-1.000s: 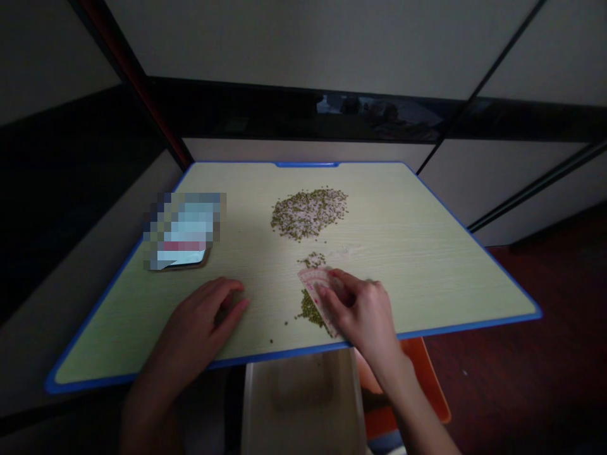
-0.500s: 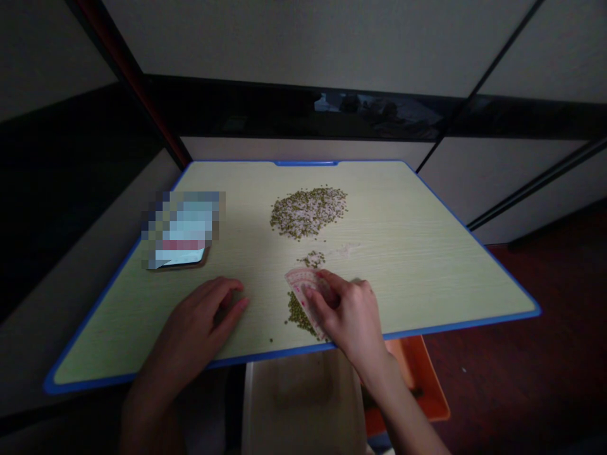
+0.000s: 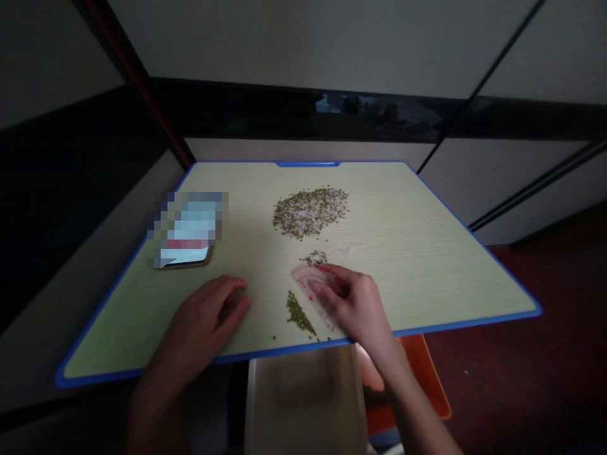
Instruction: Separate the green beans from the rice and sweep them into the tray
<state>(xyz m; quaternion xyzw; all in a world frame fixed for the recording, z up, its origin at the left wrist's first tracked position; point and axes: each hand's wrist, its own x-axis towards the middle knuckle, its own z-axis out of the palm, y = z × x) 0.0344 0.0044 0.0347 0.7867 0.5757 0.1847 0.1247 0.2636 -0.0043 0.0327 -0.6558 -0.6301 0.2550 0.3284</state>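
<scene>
In my right hand [image 3: 355, 300] is a clear protractor [image 3: 306, 275] with pink markings, pinched between thumb and fingers and tilted low over the board [image 3: 427, 253]. Just left of its edge lies a small heap of green beans [image 3: 298, 316], close to the near rim. Beyond the protractor sits a little cluster of mixed beans and white grains [image 3: 315, 257]. A larger pile of green beans and white grains [image 3: 310, 212] spreads farther back. My left hand [image 3: 203, 316] rests at the board's near left, fingers loosely curved, thumb apart, holding nothing.
A phone [image 3: 187, 234] with a lit, blurred screen lies on the board's left. Below the near edge stand a pale bin [image 3: 253, 404] and an orange container [image 3: 429, 379]. Cabinet panels [image 3: 303, 50] rise behind the board. A few stray beans lie near the front rim.
My right hand has moved the protractor slightly right and away from the green bean heap, opening a gap. My left hand keeps its place on the board; the view has shifted slightly.
</scene>
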